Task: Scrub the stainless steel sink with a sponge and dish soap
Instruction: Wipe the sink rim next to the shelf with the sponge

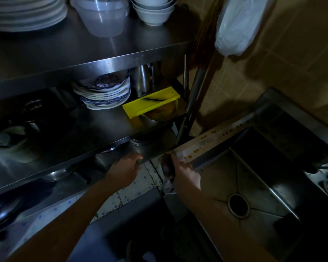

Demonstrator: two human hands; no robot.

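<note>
Dim kitchen: right hand, fingers closed on a dark sponge, works the sink rim's left corner; left hand fingers curled on the shelf edge. Firm, overlapping strokes should lift the residue.

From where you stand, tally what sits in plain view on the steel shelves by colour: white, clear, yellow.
White: 2, a plate stack and a bowl stack on the top shelf
Clear: 1, the plastic container between them
Yellow: 1, the slicer on the shelf below
Total: 4
The dark shelf corners are too dim to count.
</note>
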